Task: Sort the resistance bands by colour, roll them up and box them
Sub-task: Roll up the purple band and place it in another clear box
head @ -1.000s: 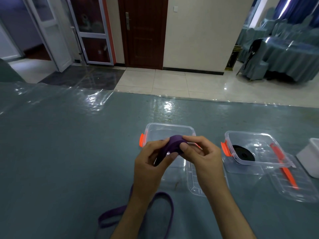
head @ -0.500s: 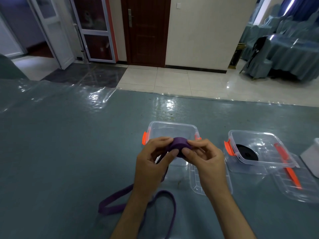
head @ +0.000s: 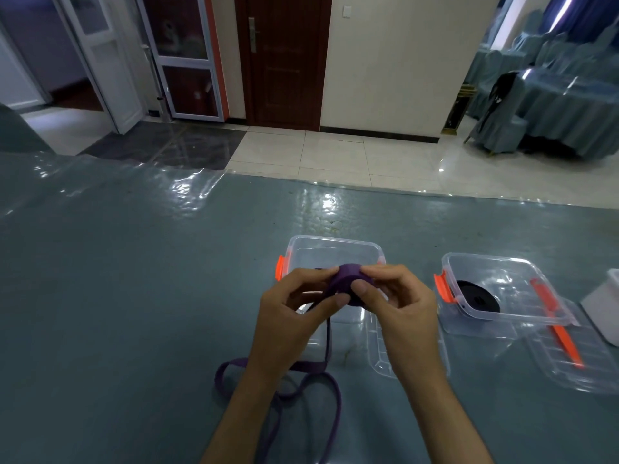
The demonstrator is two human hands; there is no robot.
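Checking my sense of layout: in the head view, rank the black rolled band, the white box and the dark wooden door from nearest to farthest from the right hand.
1. Black rolled band, in the clear box right of the right hand.
2. White box, at the table's right edge.
3. Dark wooden door, across the room.

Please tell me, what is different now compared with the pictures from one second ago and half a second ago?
Both hands, left and right, kept hold of the purple band and went on rolling it. The loose tail on the table was drawn in and now lies in different loops near the wrists. The two clear boxes, the black roll and the lids stayed as they were.
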